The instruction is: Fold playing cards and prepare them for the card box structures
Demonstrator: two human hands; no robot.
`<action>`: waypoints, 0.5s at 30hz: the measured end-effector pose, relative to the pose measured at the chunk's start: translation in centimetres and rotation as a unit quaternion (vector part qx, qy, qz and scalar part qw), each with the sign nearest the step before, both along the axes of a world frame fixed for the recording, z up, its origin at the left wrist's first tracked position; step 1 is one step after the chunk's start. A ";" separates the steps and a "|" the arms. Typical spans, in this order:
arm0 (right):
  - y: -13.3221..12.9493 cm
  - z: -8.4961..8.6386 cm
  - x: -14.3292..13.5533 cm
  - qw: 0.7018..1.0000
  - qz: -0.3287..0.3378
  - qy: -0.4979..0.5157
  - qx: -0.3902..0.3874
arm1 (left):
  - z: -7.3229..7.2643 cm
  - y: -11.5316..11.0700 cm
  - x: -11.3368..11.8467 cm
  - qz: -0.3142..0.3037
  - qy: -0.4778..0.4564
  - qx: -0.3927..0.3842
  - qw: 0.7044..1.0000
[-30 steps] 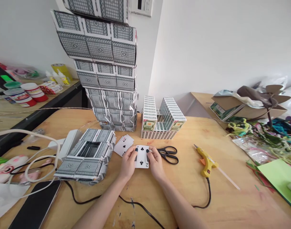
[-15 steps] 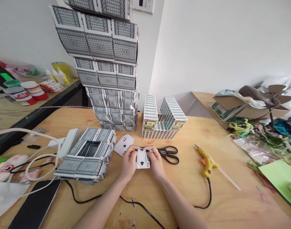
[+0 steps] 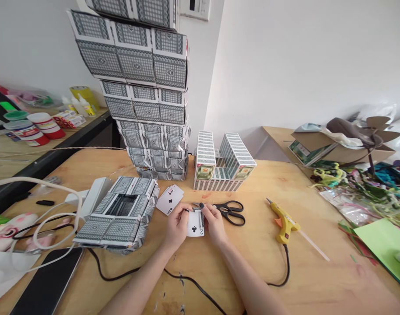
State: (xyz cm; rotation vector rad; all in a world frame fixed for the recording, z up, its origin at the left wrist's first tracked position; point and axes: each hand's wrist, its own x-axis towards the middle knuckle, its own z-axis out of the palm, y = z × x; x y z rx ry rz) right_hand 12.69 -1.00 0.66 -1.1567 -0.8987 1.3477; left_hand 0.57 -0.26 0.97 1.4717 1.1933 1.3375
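Observation:
Between my hands is a playing card [image 3: 194,224], a two of clubs, with its far edge folded over so part of the patterned back shows. My left hand [image 3: 177,223] pinches the card's left side. At the right side, my right hand [image 3: 214,222] grips the folded part, its thumb on top. Loose cards [image 3: 170,200] lie fanned just beyond my left hand. Black-handled scissors [image 3: 233,212] rest beside my right hand, their blades partly hidden behind it.
A block of folded cards [image 3: 119,214] lies left, before a tall card tower [image 3: 154,105]. Card boxes [image 3: 225,168] form a U-shape behind the scissors. A yellow glue gun [image 3: 285,225] is right; its black cable crosses under my arms. A phone [image 3: 47,280] lies front left.
The card has tilted and its far edge is now folded over, showing more patterned back. My right thumb has moved onto the fold. The view has shifted slightly.

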 end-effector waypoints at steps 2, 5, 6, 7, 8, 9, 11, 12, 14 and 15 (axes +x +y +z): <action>0.2 0.0 0.3 1.000 0.022 -0.015 0.002 | -0.1 0.1 -0.2 -0.007 0.001 -0.009 1.000; 0.5 -0.1 0.6 0.999 0.036 -0.031 0.027 | -0.1 0.1 -0.5 -0.028 0.006 -0.021 0.999; 0.6 -0.1 0.7 0.998 0.034 -0.035 0.033 | -0.1 0.1 -0.6 -0.036 0.002 -0.027 0.999; 0.6 -0.2 0.7 0.998 0.030 -0.039 0.037 | 0.0 0.2 -0.7 -0.041 -0.006 -0.034 0.999; 0.6 -0.3 0.7 0.998 0.025 -0.046 0.040 | 0.0 0.2 -0.7 -0.045 -0.018 -0.042 0.998; 0.5 -0.4 0.6 0.997 0.019 -0.055 0.046 | 0.0 0.2 -0.8 -0.048 -0.031 -0.050 0.997; 0.3 -0.5 0.5 0.994 0.011 -0.087 0.066 | -0.1 0.3 -0.7 -0.050 -0.042 -0.064 0.996; 0.2 -0.5 0.5 0.991 0.009 -0.108 0.080 | -0.3 0.3 -0.7 -0.044 -0.034 -0.069 0.996; -0.1 -0.5 0.4 0.981 0.001 -0.159 0.110 | -0.7 0.4 -0.7 -0.019 0.001 -0.072 0.997; -0.2 -0.5 0.3 0.975 -0.005 -0.184 0.123 | -0.9 0.5 -0.7 -0.006 0.021 -0.070 0.997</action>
